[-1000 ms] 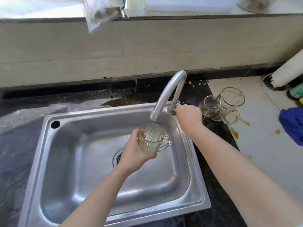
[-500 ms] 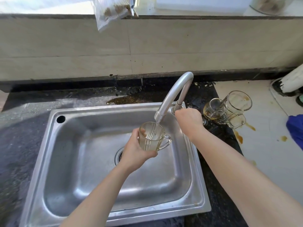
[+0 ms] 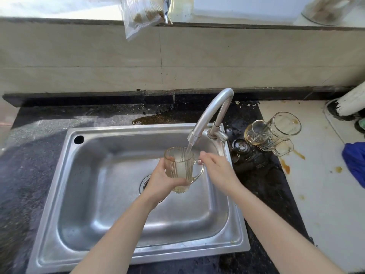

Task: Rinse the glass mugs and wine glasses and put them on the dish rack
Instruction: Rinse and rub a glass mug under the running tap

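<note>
My left hand (image 3: 161, 179) grips a ribbed glass mug (image 3: 180, 165) upright over the steel sink (image 3: 65, 194), right under the tap's spout (image 3: 209, 117). Water runs from the spout into the mug, which holds cloudy water. My right hand (image 3: 218, 169) hovers beside the mug's handle, fingers loosely apart, holding nothing. Several dirty glass mugs (image 3: 276, 133) with brown residue stand clustered on the counter right of the tap. No dish rack is in view.
Brown spills stain the pale counter (image 3: 316, 194) right of the sink and the dark counter behind it. A blue cloth (image 3: 355, 161) lies at the right edge, a white pipe (image 3: 351, 99) above it. A plastic bag (image 3: 140, 14) hangs from the ledge.
My right hand left the tap handle and came down beside the mug's handle. Water now flows into the mug, which stays under the spout in my left hand.
</note>
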The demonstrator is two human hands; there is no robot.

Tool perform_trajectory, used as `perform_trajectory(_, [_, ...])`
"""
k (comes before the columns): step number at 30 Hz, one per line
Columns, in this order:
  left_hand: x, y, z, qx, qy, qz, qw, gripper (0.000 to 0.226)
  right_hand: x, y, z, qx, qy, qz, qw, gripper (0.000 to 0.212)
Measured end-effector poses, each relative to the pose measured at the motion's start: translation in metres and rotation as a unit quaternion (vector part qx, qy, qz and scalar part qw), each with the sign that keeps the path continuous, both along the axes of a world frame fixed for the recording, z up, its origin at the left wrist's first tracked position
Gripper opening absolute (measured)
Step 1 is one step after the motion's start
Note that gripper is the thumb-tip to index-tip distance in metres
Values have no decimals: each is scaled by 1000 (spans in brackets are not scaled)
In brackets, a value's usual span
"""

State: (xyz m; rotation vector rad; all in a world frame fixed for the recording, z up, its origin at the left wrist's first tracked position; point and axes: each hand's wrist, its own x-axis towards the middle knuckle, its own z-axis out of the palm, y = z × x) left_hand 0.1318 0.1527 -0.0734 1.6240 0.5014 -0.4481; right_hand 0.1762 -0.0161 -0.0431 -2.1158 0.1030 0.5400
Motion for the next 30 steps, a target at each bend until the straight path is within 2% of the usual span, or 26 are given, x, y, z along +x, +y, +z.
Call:
perform_trajectory(3, [-1, -4, -3, -38, 16, -19, 999, 74, -11, 16, -4, 59, -13, -70, 996, 39])
perform_trajectory(9, [-4, -1, 3, -184, 37, 33, 982, 52, -6, 33, -3, 132, 51, -159, 977, 40])
perform_trajectory(13, [-9, -4, 5, -176, 25, 38, 983, 48, -8, 37, -1, 158, 95, -160, 970, 33])
perform_trajectory(17, [0, -13, 5, -157, 12, 133, 978, 72, -1, 46, 2, 163, 119, -140, 969, 39])
perform_trajectory(18, [4, -16, 5, -140, 19, 158, 977, 77, 1, 47, 4, 147, 104, -131, 975, 41])
perform_trajectory(20, [12, -22, 7, -103, 32, 207, 972, 78, 2, 44, 5, 58, 13, -86, 995, 41])
perform_trajectory(23, [21, -27, 3, -82, 26, 233, 969, 77, 4, 41, 5, -37, -83, -26, 995, 39])
perform_trajectory(27, [14, -37, 10, -62, 11, 215, 974, 55, 16, 45, 7, -106, -76, 17, 991, 44])
perform_trajectory(30, [13, -37, 11, -12, -26, 174, 984, 70, 22, 45, 7, -110, -57, 17, 992, 41])
